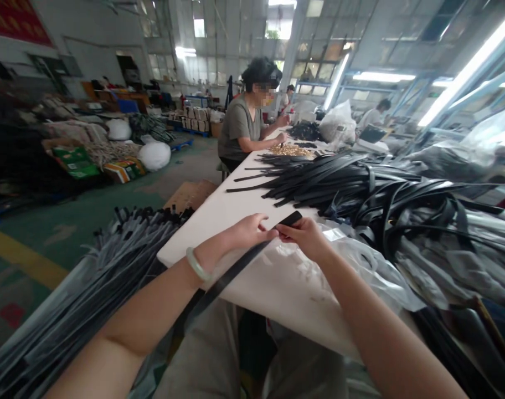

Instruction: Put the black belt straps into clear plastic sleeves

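Over the near end of the white bench [211, 227], the black strap [240, 267] is being pinched near its tip by the right hand [308, 237], the left hand [252, 231] set close, its grip unclear; twisting is best avoided by keeping it flat

My left hand [252, 231] and my right hand [300, 235] meet ahead, fingers pinched, both forearms reaching inward, my left wrist bent.
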`<state>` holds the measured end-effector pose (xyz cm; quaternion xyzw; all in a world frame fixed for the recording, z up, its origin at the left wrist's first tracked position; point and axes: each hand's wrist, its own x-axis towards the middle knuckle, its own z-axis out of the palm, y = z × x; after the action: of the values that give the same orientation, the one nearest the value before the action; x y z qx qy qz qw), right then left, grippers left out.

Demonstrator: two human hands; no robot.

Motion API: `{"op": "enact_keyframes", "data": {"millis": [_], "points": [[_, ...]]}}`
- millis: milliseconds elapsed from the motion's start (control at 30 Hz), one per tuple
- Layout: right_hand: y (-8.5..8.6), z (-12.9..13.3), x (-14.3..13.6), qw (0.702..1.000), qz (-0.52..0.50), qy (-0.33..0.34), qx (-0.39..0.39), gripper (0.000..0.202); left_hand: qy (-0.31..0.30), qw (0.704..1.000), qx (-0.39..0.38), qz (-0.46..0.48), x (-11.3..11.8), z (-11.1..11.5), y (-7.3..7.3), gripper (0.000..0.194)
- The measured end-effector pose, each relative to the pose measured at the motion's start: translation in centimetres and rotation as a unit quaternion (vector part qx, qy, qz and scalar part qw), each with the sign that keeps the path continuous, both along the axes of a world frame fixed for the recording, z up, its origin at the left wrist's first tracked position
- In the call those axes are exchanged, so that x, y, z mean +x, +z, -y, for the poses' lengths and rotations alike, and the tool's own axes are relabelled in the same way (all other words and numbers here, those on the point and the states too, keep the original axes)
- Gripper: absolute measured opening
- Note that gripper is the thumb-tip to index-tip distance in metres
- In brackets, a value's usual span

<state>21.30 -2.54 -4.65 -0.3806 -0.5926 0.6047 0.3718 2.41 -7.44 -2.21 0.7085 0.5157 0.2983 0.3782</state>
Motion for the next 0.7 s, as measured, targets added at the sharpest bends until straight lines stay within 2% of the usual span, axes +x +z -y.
{"op": "enact_keyframes", "data": {"millis": [100,167,267,533,600,700], "points": [[0.2,0.4,-0.2,0.999,-0.029,-0.003,-0.021,0.035,-0.044,0.983,-0.164,0.074,-1.4,3.9,0.1,0.047],[0.3,0.9,-0.4,0.998,-0.046,0.024,-0.027,0.035,-0.041,0.963,-0.237,0.124,-1.8,5.7,-0.2,0.041],[0.5,1.7,-0.7,0.995,-0.059,0.073,-0.020,0.039,-0.004,0.959,-0.239,0.153,-1.7,6.8,-0.5,0.034],[0.3,2.9,-1.1,0.987,-0.037,0.150,-0.051,0.047,0.003,0.962,-0.225,0.155,-0.9,6.1,-0.2,0.035],[0.3,3.0,-1.2,0.987,-0.045,0.147,-0.052,0.050,0.006,0.964,-0.221,0.150,-0.7,6.3,-0.1,0.032],[0.4,3.1,-1.3,0.989,-0.087,0.102,-0.055,0.057,0.006,0.966,-0.216,0.142,-0.7,6.6,-0.2,0.030]]}}
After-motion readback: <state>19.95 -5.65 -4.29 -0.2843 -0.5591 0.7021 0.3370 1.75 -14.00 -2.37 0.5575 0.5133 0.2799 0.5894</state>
